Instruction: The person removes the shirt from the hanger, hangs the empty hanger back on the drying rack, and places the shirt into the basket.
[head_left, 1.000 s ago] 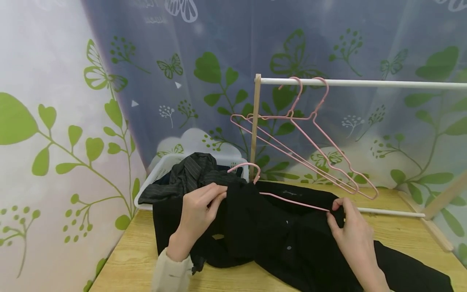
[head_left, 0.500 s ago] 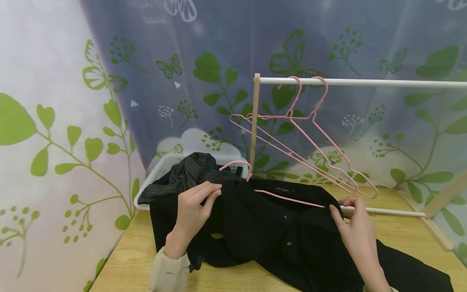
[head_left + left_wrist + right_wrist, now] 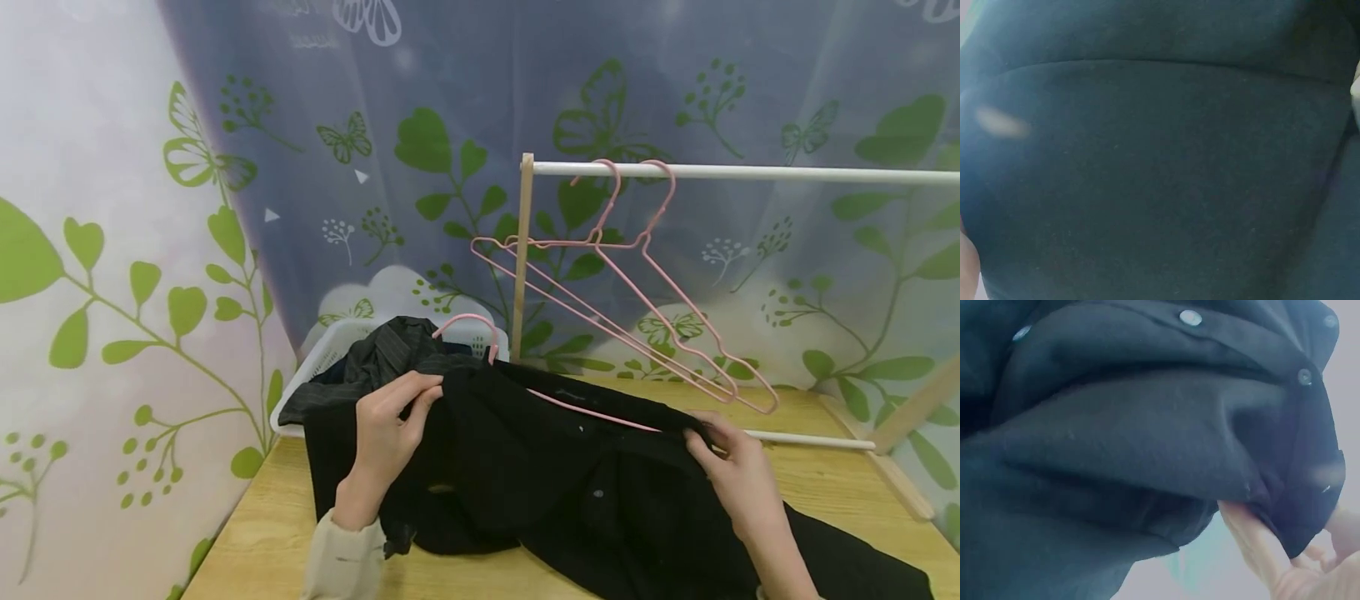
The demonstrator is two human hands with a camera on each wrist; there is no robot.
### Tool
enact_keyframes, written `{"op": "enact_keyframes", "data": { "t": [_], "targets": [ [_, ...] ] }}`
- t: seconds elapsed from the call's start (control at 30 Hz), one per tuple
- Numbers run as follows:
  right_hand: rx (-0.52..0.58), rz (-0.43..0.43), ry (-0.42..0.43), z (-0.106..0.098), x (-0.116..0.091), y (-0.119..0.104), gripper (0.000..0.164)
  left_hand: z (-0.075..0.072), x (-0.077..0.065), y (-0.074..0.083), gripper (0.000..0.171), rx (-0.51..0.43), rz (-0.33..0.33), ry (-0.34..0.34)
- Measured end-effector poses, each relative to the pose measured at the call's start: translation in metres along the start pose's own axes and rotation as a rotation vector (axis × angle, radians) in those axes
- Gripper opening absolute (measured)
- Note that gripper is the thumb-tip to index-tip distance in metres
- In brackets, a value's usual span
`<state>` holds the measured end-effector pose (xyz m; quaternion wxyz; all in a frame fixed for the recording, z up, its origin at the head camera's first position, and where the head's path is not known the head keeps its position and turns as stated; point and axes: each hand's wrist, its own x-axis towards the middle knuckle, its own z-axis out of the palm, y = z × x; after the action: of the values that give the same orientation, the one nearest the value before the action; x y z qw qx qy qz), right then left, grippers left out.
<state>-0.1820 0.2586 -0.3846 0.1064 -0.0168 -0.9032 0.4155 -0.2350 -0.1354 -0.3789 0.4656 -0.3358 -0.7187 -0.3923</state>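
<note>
A black buttoned shirt [image 3: 540,467] is spread over the table, with a pink hanger [image 3: 592,412] partly inside its neck opening. The hanger's hook sticks up above the collar, and one shoulder of it is hidden under cloth. At the left shoulder of the shirt, my left hand [image 3: 390,433] pinches the fabric between thumb and fingers. My right hand [image 3: 738,471] grips the collar edge on the other side, thumb in front. In the right wrist view, fingers [image 3: 1254,544] reach behind the dark cloth near a row of buttons. Black fabric fills the left wrist view.
Behind the shirt at left stands a white basket [image 3: 330,350] with striped dark clothing [image 3: 390,354] heaped in it. Two pink hangers [image 3: 600,242] hang from the white rail [image 3: 750,172] of a wooden-ended rack [image 3: 522,250]. The wooden table [image 3: 262,517] shows at front left.
The hanger's hook has shifted left and slightly up, and its bar has slid left inside the shirt. My right hand has moved slightly right and down, drawing the collar taut; my left hand has drifted left.
</note>
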Motion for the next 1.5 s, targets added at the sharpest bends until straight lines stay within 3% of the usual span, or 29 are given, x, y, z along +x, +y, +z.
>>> {"op": "enact_keyframes", "data": {
  "t": [0.23, 0.43, 0.53, 0.63, 0.7, 0.83, 0.9, 1.0, 1.2, 1.5],
  "targets": [
    [0.051, 0.008, -0.118, 0.002, 0.01, -0.01, 0.062, 0.001, 0.001, 0.001, 0.029, 0.05, 0.024, 0.01],
    [0.225, -0.013, -0.126, 0.002, 0.011, -0.004, 0.046, 0.0, 0.002, 0.0, 0.029, 0.073, 0.044, 0.052],
    [0.373, -0.014, -0.137, 0.0, 0.012, 0.001, 0.037, -0.001, 0.001, 0.0, 0.03, 0.068, 0.03, 0.071],
    [0.483, 0.037, -0.173, 0.0, 0.012, 0.001, 0.035, -0.002, 0.001, 0.0, 0.031, 0.044, 0.015, 0.087],
    [0.432, 0.066, -0.168, 0.002, 0.011, -0.001, 0.038, -0.003, 0.001, -0.001, 0.03, 0.029, 0.013, 0.086],
    [0.053, 0.046, -0.086, 0.008, 0.011, -0.009, 0.047, -0.004, 0.002, -0.003, 0.029, 0.031, 0.018, 0.074],
    [-0.04, 0.05, -0.074, 0.009, 0.012, -0.011, 0.05, -0.004, 0.001, -0.005, 0.029, 0.036, 0.018, 0.083],
    [0.037, 0.083, -0.146, 0.005, 0.013, -0.011, 0.056, -0.006, 0.001, -0.009, 0.03, 0.042, 0.029, 0.097],
    [0.162, 0.063, -0.262, -0.007, 0.009, -0.008, 0.056, -0.013, -0.002, -0.019, 0.033, 0.039, 0.023, 0.111],
    [0.259, 0.068, -0.184, -0.007, 0.007, -0.008, 0.055, -0.013, 0.0, -0.009, 0.03, 0.004, 0.015, 0.121]
  ]
}}
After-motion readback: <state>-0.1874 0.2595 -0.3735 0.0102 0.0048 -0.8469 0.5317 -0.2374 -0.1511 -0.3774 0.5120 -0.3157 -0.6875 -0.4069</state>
